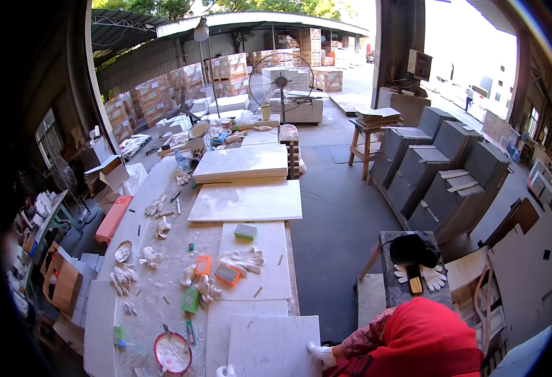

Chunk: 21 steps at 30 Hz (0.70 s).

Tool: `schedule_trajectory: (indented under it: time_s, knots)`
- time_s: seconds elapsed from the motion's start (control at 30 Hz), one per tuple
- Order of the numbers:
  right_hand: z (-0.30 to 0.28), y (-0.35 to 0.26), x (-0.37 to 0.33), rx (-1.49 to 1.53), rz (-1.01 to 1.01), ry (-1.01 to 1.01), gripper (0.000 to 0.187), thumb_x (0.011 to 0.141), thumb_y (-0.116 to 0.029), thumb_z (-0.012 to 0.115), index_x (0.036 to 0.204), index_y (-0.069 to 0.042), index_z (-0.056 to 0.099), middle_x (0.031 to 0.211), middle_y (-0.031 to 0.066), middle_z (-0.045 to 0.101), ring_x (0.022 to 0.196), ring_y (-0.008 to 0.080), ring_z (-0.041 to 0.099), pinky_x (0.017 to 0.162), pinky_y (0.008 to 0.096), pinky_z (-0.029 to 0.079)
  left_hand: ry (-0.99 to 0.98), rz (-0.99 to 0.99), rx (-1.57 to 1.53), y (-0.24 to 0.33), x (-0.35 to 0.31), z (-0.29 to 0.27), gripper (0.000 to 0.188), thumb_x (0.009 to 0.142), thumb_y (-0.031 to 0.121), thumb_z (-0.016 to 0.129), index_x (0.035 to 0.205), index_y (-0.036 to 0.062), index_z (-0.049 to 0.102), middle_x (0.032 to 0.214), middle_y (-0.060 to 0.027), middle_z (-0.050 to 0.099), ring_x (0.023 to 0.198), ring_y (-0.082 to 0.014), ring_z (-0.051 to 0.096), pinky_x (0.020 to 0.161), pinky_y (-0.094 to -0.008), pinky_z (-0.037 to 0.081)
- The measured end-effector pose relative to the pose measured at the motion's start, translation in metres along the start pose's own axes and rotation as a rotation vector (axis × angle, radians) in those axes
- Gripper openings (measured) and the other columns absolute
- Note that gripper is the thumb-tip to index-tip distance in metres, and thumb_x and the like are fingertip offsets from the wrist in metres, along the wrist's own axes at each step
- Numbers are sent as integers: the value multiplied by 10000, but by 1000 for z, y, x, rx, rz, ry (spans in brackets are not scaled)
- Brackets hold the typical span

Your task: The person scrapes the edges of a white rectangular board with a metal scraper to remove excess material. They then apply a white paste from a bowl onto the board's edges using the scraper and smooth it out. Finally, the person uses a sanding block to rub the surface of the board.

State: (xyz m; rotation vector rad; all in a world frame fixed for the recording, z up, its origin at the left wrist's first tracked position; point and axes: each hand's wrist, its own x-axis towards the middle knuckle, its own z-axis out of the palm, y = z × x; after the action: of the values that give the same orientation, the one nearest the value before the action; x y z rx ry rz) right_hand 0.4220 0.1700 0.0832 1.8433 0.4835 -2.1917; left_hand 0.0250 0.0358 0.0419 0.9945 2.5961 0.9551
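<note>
At the lower edge, the fingers of a white-gloved hand, which I take for my left hand, lie at the left edge of a white marble slab. They seem to grip it; the palm and forearm are out of the picture. My right hand does not show. The slab lies over another pale slab on the long table. Opposite, a co-worker in a red head covering bends in from the right, a gloved hand on the slab's right edge. A red-rimmed bowl of white paste stands left of the slab.
Sponge blocks in orange and green and several work gloves lie on the dusty table. More slabs are stacked farther along. On the right stand a small table and grey slab stacks. A large fan stands beyond.
</note>
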Motion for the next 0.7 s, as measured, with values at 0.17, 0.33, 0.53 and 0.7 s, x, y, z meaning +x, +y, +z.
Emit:
schedule_trajectory:
  time_s: [0.17, 0.33, 0.53, 0.7]
  knots:
    - [-15, -10, -7, -92, -1, -244, 994, 881, -830, 314, 1474, -36, 386, 1470, 193, 472, 1377, 330, 431, 1116, 532, 346, 237, -195, 25, 72, -36, -41, 534, 890, 429, 655, 1301, 111, 531, 1362, -193, 469, 1263, -374, 422, 1052, -551, 330]
    - [-16, -72, -104, -1124, -46, -89, 647, 924, -635, 495, 1030, -19, 664, 900, 105, 680, 729, 200, 623, 590, 331, 492, 203, -376, 453, 134, -143, -20, 658, 904, 444, 624, 1447, 113, 451, 1534, -216, 372, 1419, -445, 312, 1153, -603, 253]
    - [101, -152, -101, -1328, -1370, 119, 291, 883, -308, 678, 1084, -101, 719, 732, 104, 688, 599, 220, 653, 591, 347, 525, 236, -359, 606, 152, -171, -13, 562, 936, 486, 530, 1393, 161, 539, 1456, -218, 472, 1395, -472, 340, 1153, -597, 225]
    - [252, -222, -47, -1313, -1948, 115, 363, 914, -341, 626, 1238, -178, 623, 1080, 163, 674, 962, 370, 649, 781, 486, 526, 274, -353, 547, 159, -169, -17, 555, 915, 485, 568, 1370, 166, 567, 1431, -204, 502, 1359, -461, 383, 1143, -593, 249]
